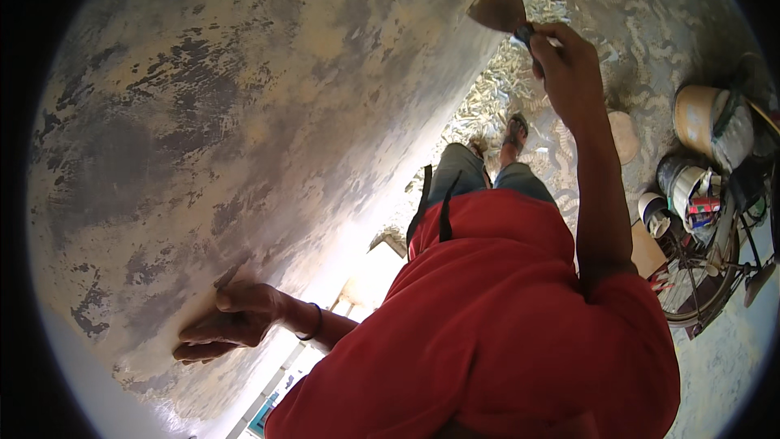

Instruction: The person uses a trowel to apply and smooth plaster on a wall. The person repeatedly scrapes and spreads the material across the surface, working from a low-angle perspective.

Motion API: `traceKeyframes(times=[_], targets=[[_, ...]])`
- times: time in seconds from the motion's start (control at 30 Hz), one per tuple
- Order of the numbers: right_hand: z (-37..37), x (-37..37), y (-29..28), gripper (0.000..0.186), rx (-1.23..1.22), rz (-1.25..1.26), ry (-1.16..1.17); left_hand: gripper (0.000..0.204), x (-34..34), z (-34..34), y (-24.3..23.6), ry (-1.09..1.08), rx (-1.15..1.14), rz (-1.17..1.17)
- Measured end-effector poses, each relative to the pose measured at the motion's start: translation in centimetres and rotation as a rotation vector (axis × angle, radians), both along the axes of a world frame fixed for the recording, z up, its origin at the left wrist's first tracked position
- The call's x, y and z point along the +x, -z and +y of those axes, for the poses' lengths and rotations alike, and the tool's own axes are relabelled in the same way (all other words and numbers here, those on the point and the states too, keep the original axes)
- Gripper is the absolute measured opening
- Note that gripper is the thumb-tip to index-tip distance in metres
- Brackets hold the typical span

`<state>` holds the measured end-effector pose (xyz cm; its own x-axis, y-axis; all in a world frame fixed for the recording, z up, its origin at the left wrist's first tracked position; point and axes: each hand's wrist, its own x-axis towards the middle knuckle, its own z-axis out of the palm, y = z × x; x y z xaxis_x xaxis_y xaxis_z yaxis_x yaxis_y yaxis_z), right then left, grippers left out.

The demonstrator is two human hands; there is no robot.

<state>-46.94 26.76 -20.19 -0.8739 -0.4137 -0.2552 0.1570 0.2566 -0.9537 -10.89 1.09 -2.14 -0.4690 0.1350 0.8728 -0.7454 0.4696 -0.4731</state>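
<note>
A mottled, patchy plaster wall (179,97) fills the left half of the view. At the lower left, my left hand (236,321) rests against it, fingers stretched out. My right hand (565,73) grips the dark handle of a putty scraper (496,4) at the upper right. The scraper's broad, brownish blade points up and left, near the wall; whether it touches the plaster I cannot tell.
Pale flakes (479,102) lie along the foot of the wall by my feet (512,138). To my right stand several containers (699,118), some holding items, beside a bicycle wheel (691,305) and a tan board (646,248).
</note>
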Motion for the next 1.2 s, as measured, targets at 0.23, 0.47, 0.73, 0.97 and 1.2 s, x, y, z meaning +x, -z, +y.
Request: traceKeyframes(times=[0.23,0.47,0.73,0.97,1.2], targets=[[-2.3,0.1,2.5,0.021,0.056,0.217,-0.054,0.058,-0.4,-0.7,0.7,0.080,-0.009,0.049],[-0.2,1.6,-1.8,0.021,0.020,-0.035,-0.030,0.054,0.3,-0.1,0.6,0.055,-0.016,0.069],[-1.5,0.2,2.3,0.021,0.045,0.021,-0.064,0.055,0.1,-1.0,0.5,0.051,-0.084,0.050],[-2.4,-0.1,2.0,0.023,0.046,0.136,-0.057,0.054,-0.3,-0.7,0.9,0.051,-0.044,0.116],[-0.7,0.6,-1.2,0.024,0.020,-0.037,-0.077,0.056,0.1,-0.7,1.0,0.016,-0.087,0.104]])
